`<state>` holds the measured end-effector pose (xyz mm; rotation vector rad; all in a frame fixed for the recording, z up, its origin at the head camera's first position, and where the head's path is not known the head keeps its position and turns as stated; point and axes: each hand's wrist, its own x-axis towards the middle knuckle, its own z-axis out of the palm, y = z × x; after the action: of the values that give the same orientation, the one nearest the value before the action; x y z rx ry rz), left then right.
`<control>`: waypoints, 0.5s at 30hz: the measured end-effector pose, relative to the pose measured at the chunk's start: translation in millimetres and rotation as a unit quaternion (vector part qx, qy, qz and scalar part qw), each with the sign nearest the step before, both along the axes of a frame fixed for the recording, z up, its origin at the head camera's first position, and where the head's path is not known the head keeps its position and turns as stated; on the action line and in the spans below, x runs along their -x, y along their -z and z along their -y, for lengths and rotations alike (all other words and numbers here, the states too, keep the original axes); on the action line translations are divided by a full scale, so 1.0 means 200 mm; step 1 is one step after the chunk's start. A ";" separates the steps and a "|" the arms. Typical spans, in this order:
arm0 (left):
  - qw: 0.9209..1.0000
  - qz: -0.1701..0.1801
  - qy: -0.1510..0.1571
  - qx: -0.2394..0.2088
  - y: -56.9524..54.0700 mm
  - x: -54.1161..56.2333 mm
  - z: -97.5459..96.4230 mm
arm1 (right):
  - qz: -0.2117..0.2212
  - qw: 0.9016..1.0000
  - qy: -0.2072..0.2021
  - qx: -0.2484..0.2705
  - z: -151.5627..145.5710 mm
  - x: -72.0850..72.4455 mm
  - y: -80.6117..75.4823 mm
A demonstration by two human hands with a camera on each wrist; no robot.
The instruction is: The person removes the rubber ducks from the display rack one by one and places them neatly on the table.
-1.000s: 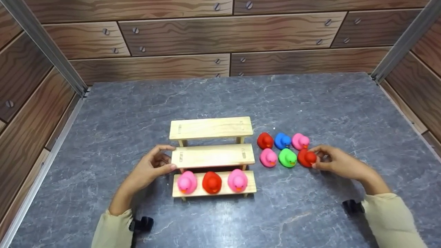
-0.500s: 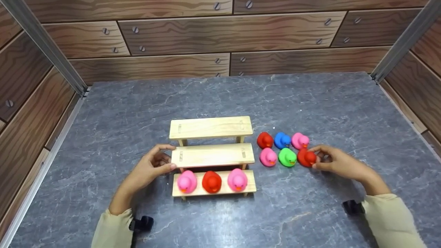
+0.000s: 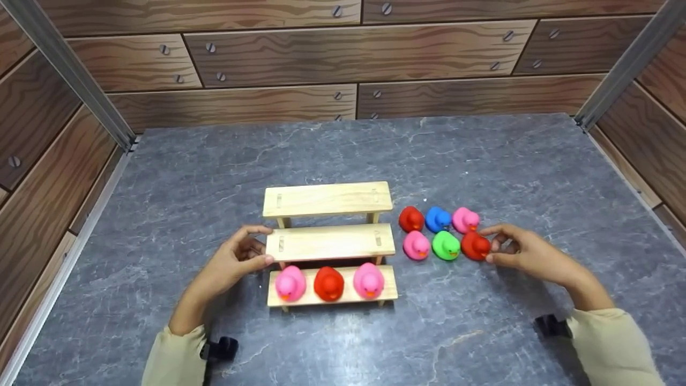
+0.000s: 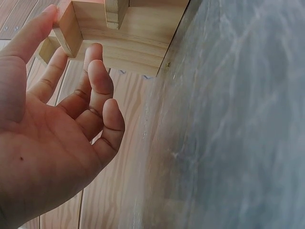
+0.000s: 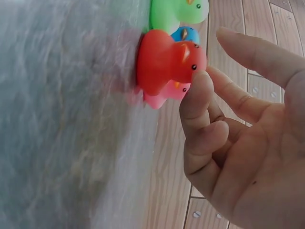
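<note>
A pale wooden three-step stand (image 3: 330, 242) stands on the table. My left hand (image 3: 231, 264) holds the left end of its middle step, thumb at the front corner and index finger at the back; the other fingers curl loosely below. On the lowest step sit a pink duck (image 3: 290, 283), a red duck (image 3: 328, 283) and another pink duck (image 3: 368, 280). My right hand (image 3: 528, 256) is beside a red toy duck (image 3: 475, 245) at the right end of the near row, fingers apart, with fingertips right at the duck's head.
Left of that red duck are a green duck (image 3: 446, 245) and a pink duck (image 3: 416, 245). Behind them stand a red duck (image 3: 411, 219), a blue duck (image 3: 438, 219) and a pink duck (image 3: 465, 220). Wood-patterned walls (image 3: 278, 59) enclose the grey table (image 3: 203, 161).
My right thumb and index finger have eased slightly away from the red duck, which stays in its row. My left hand keeps its place at the middle step.
</note>
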<state>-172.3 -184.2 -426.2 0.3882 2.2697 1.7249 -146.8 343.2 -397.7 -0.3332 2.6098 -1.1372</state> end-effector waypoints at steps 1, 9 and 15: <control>1.000 0.001 0.001 -0.002 0.00 0.00 0.00 | -0.005 1.000 0.001 0.000 0.01 -0.01 0.00; 1.000 0.004 0.000 -0.009 0.00 0.00 0.00 | -0.037 0.999 -0.005 0.014 0.10 -0.04 -0.02; 1.000 0.003 -0.003 -0.001 0.00 0.00 0.00 | -0.052 0.998 -0.006 0.037 0.18 -0.07 -0.04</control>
<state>-172.1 -184.0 -426.7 0.3769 2.2658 1.7297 -133.6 306.7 -390.0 -0.4355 2.6555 -1.2470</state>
